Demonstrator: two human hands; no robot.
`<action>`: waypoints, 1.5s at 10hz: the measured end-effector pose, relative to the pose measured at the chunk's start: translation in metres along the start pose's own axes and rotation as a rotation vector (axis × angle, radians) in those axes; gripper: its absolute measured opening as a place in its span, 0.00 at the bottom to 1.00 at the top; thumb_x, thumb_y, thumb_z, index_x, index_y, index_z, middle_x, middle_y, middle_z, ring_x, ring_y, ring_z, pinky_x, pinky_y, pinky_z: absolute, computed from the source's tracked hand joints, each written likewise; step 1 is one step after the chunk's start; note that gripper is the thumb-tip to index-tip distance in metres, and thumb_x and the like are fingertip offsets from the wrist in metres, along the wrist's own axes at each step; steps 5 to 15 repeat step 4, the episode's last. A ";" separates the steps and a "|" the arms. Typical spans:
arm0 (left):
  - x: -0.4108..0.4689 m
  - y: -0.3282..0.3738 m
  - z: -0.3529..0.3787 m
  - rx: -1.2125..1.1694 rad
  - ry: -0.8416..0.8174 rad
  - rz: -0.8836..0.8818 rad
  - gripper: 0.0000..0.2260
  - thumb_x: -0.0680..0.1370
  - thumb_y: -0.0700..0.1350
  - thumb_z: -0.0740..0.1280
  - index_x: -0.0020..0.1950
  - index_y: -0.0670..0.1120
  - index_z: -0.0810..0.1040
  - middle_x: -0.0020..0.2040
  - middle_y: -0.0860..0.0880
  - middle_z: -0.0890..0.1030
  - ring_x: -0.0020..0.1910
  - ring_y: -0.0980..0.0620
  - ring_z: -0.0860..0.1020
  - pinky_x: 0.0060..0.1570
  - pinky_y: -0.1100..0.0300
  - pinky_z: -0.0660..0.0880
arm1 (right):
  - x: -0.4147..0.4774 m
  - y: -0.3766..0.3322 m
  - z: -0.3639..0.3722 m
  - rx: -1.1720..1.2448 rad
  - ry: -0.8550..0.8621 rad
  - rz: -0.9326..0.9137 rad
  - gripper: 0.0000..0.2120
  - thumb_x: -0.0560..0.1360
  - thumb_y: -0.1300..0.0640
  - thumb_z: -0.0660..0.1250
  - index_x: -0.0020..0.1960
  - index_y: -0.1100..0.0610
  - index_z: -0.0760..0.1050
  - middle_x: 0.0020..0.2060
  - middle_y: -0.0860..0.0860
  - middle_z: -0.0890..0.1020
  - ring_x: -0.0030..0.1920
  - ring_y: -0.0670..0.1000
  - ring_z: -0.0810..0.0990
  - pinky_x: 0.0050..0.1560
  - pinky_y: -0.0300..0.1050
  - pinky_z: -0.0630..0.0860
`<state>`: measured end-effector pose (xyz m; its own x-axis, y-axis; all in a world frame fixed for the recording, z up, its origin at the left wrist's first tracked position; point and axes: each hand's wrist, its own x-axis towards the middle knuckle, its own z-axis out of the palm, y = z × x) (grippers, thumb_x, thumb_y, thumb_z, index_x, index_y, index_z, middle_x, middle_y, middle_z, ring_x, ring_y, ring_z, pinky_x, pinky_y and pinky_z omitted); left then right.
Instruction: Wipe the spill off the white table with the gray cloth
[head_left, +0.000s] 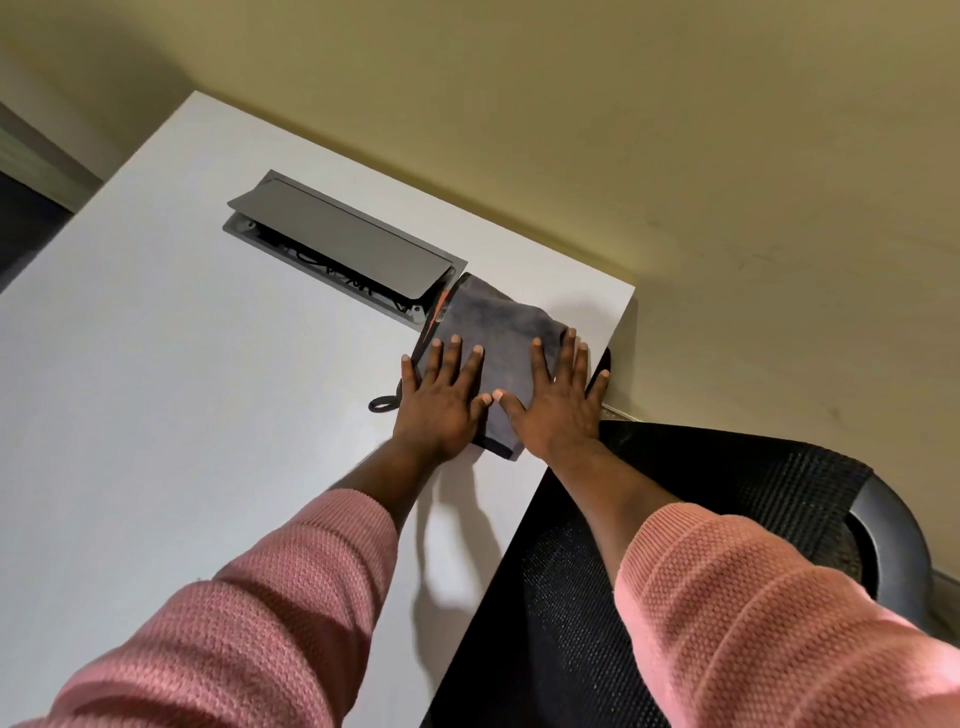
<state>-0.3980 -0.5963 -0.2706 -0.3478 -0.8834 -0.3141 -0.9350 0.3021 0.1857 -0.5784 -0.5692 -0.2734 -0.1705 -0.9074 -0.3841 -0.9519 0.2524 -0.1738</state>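
Observation:
A folded gray cloth with a black hem and a small black loop lies flat near the right edge of the white table. My left hand rests palm down on the cloth's left part, fingers spread. My right hand lies flat on its right part, fingers spread, some reaching past the cloth toward the table's edge. The thumbs nearly touch. I see no spill on the bare tabletop; the surface under the cloth is hidden.
A gray cable box with its lid propped open is set into the table just beyond the cloth. A black mesh chair stands against the table's right edge. A beige wall runs behind.

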 end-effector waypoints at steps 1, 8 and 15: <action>-0.018 0.000 -0.007 -0.026 0.003 -0.053 0.34 0.81 0.70 0.37 0.83 0.55 0.40 0.85 0.47 0.42 0.83 0.45 0.37 0.76 0.36 0.32 | -0.010 -0.004 -0.012 -0.038 0.011 -0.064 0.48 0.77 0.23 0.46 0.83 0.49 0.32 0.82 0.59 0.33 0.83 0.62 0.34 0.78 0.72 0.40; -0.075 -0.001 -0.033 -0.005 0.083 -0.171 0.34 0.82 0.69 0.41 0.84 0.54 0.41 0.85 0.47 0.44 0.83 0.44 0.40 0.78 0.35 0.36 | -0.058 -0.019 -0.043 -0.003 0.054 -0.248 0.50 0.75 0.22 0.46 0.84 0.53 0.37 0.84 0.58 0.38 0.83 0.60 0.37 0.80 0.70 0.42; -0.075 -0.001 -0.033 -0.005 0.083 -0.171 0.34 0.82 0.69 0.41 0.84 0.54 0.41 0.85 0.47 0.44 0.83 0.44 0.40 0.78 0.35 0.36 | -0.058 -0.019 -0.043 -0.003 0.054 -0.248 0.50 0.75 0.22 0.46 0.84 0.53 0.37 0.84 0.58 0.38 0.83 0.60 0.37 0.80 0.70 0.42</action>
